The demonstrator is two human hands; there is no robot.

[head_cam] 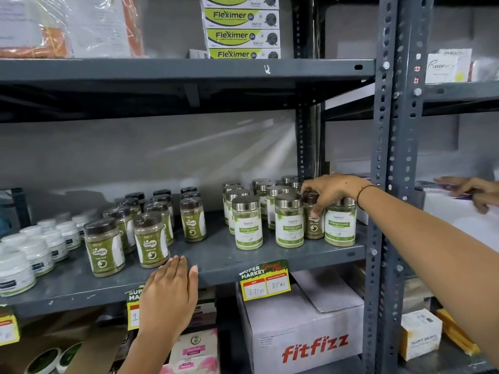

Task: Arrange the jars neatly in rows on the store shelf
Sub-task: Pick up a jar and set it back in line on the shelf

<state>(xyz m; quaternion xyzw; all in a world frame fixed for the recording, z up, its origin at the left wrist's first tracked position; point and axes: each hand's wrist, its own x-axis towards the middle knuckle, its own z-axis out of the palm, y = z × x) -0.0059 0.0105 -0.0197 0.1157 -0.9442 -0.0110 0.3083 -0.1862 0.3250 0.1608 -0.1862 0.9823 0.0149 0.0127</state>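
Observation:
On the grey shelf stand three groups of jars. Several brown-lidded Gaska jars form rows at the middle left. Several silver-lidded Moringa jars stand in rows at the right. One brown-lidded Gaska jar stands among the Moringa jars, and my right hand grips it by the lid from above. My left hand lies flat on the shelf's front edge with fingers together, holding nothing, just in front of a Gaska jar.
White-lidded tubs fill the shelf's left end. A price tag hangs on the front edge. Below sits a Fitfizz carton. A steel upright bounds the right side. Another person's hand is beyond it. Fleximer boxes sit above.

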